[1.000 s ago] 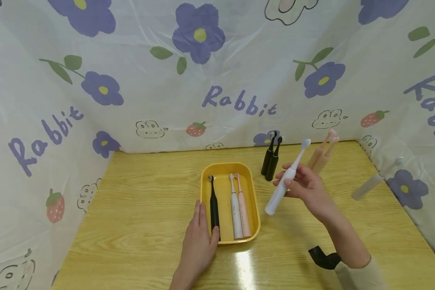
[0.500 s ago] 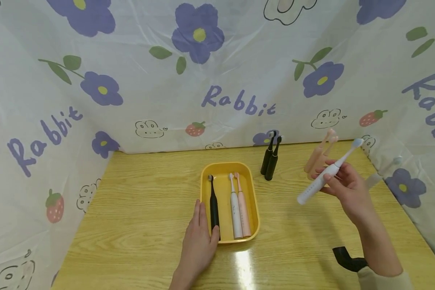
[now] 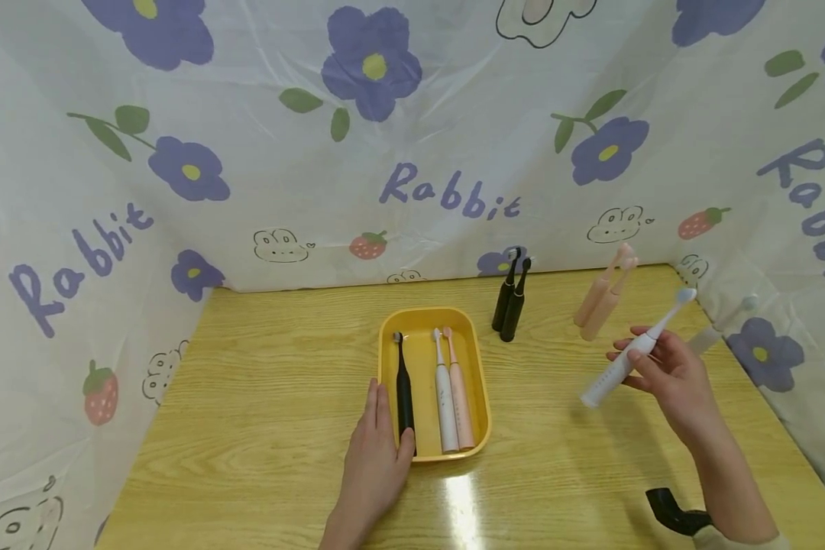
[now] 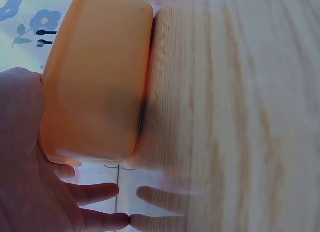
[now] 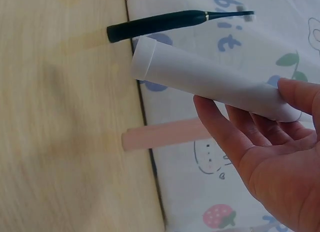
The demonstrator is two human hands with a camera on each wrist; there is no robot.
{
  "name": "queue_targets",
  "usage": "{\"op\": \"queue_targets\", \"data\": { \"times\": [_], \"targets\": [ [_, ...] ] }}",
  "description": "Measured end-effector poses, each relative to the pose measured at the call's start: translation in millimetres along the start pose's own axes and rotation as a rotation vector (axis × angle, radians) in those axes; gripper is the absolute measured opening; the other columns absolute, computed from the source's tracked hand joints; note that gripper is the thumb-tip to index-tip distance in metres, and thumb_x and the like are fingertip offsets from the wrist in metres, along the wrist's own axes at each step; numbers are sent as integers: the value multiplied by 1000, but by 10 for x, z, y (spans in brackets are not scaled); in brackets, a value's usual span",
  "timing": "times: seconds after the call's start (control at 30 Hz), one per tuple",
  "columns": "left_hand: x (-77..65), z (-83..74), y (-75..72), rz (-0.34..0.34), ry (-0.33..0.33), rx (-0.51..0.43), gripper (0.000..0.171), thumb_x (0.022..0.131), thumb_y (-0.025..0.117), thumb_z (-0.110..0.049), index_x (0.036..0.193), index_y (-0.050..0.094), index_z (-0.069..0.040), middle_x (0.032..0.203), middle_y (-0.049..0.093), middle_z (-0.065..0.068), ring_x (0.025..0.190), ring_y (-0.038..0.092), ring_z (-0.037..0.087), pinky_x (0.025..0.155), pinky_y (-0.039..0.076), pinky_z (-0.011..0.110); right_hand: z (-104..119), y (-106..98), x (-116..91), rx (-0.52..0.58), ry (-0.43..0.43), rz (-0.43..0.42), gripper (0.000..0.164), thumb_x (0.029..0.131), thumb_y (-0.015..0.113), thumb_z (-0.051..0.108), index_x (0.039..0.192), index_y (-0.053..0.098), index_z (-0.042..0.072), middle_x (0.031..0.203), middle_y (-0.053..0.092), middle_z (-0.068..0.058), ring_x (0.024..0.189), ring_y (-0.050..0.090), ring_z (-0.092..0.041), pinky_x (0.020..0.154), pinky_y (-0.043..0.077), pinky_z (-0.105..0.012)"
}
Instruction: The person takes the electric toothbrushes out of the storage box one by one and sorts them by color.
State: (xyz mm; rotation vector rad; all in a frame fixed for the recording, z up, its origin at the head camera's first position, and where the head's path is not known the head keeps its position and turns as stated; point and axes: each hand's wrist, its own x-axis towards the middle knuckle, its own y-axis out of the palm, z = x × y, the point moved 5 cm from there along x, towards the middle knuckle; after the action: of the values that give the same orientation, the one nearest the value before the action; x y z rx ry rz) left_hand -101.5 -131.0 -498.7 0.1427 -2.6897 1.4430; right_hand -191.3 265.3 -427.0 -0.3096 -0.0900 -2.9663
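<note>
My right hand (image 3: 681, 386) pinches a white electric toothbrush (image 3: 622, 370) by its handle, above the right side of the table. It tilts, with its pale blue brush head up to the right; in the right wrist view the handle's base (image 5: 145, 60) points left. My left hand (image 3: 371, 462) rests against the near left wall of a yellow tray (image 3: 486, 397), fingers straight along the outside and thumb over the rim. The left wrist view shows the tray's outer wall (image 4: 100, 87). Inside lie a black toothbrush (image 3: 404, 393), a white one (image 3: 445, 405) and a pink one (image 3: 460, 405).
Two black toothbrushes (image 3: 513, 313) stand upright behind the tray to the right. Farther right stand two pink ones (image 3: 601, 309). Another white toothbrush (image 3: 704, 340) stands partly hidden behind my right hand. A flower-printed cloth (image 3: 302, 183) encloses the table's back and sides.
My right hand has carried the white toothbrush rightward from beside the tray, then slightly lower and nearer. My left hand has stayed at the tray.
</note>
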Motion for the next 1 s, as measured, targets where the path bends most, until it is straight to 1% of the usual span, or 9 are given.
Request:
{"op": "queue_targets", "data": {
  "times": [0.17,0.37,0.5,0.6,0.67,0.7,0.83,0.9,1.0],
  "targets": [
    [-4,8,-10,2,4,-2,75,102,59,-24,158,24,10,168,17,22,137,44,46,104,44,60,-92,-105,-55,-8,46,-24,29,105,54,1,132,53,11,115,70,1,102,72,-11,74,60,-28],
    [-8,17,-33,3,0,-5,75,102,59,-23,159,22,9,168,17,23,137,44,46,105,43,60,-146,-228,-95,7,57,-81,29,104,56,1,130,55,12,114,70,2,101,72,-9,72,60,-27],
    [-6,18,-46,1,1,-2,75,102,59,-23,159,22,9,167,17,23,137,44,46,105,44,60,-175,-313,-131,-1,60,-129,29,103,57,1,129,56,14,113,71,4,99,72,-7,71,60,-25],
    [-5,19,-44,0,2,-5,75,102,59,-23,158,22,9,167,17,23,137,44,46,105,44,60,-188,-389,-171,-4,54,-188,28,103,58,1,127,56,14,111,71,5,98,72,-5,69,59,-23],
    [-6,14,-42,1,2,-10,75,102,58,-24,158,22,9,168,16,23,137,44,47,105,43,60,-192,-447,-197,-16,51,-260,28,102,58,0,127,56,13,110,70,6,96,71,-4,68,59,-21],
    [-7,10,-39,1,3,-15,75,102,58,-24,158,22,9,168,16,23,137,44,47,105,43,60,-193,-480,-212,-22,56,-316,29,102,58,0,127,56,13,108,70,6,95,71,-3,67,58,-20],
    [-8,-10,-35,-1,10,-22,75,102,59,-24,158,23,10,167,17,23,136,44,47,105,43,61,-190,-623,-278,-43,82,-604,30,99,62,-2,126,58,10,103,68,5,88,69,-1,63,56,-16],
    [-5,-14,-31,-3,15,-18,74,102,59,-23,157,24,11,167,18,24,136,45,47,104,44,60,-176,-682,-320,-67,68,-734,29,97,63,-4,122,61,10,99,67,4,85,68,-1,62,55,-14],
    [1,-13,-24,-5,18,-9,73,102,58,-23,157,25,11,167,19,23,135,47,46,103,45,59,-154,-768,-367,-170,42,-847,27,95,64,-3,115,65,14,93,67,7,82,66,1,61,53,-11]
  ]
}}
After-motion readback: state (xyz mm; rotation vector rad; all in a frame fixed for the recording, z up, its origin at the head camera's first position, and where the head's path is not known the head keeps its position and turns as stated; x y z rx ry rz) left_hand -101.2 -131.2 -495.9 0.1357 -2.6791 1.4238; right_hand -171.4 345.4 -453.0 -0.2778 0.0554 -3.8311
